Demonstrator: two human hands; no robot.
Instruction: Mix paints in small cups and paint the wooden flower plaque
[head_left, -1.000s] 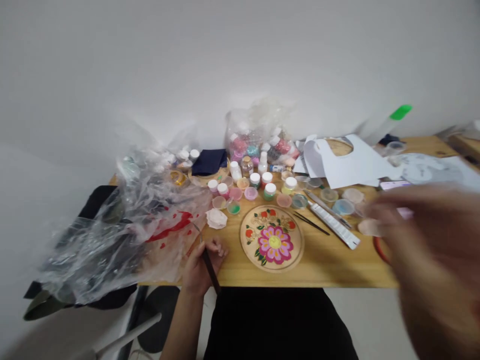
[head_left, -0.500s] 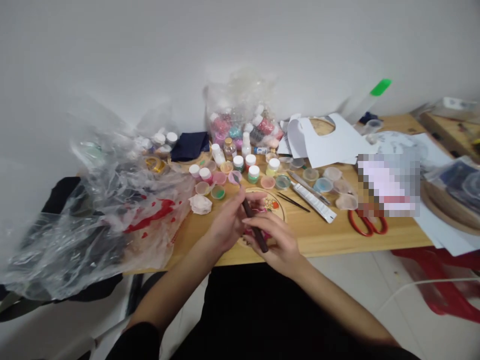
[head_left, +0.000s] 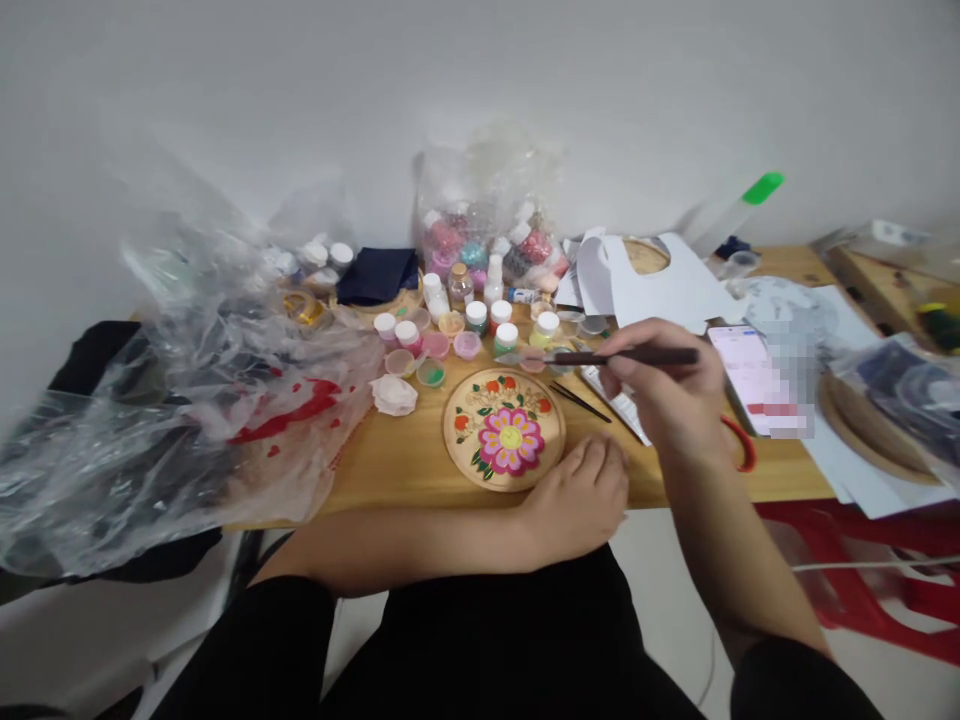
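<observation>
My right hand (head_left: 660, 385) is closed around the dark handle of a palette knife (head_left: 626, 356), held level above the table with its thin metal blade pointing left over the small paint pots. Palm down, my left hand (head_left: 577, 497) rests at the table's front edge, fingers loosely bent side by side, with nothing visible in it. Close to its left lies a round wooden-rimmed panel (head_left: 466, 458) bearing a pink and magenta flower with a yellow centre, green leaves and small orange blossoms. Several of the blossoms are only gold outlines. Black tweezers (head_left: 581, 401) lie right of the panel.
White-capped paint jars (head_left: 506, 338) and small open cups (head_left: 431, 373) stand behind the panel. Crumpled tissue (head_left: 394, 395) and plastic sheeting (head_left: 285, 440) lie left. On the right are a white tube (head_left: 626, 405), a phone (head_left: 739, 370), red-handled scissors (head_left: 742, 447) and papers (head_left: 675, 285).
My hands have parted. The right hand has carried the palette knife up and right; my left hand has let go of it and moved to the table edge, uncovering the panel.
</observation>
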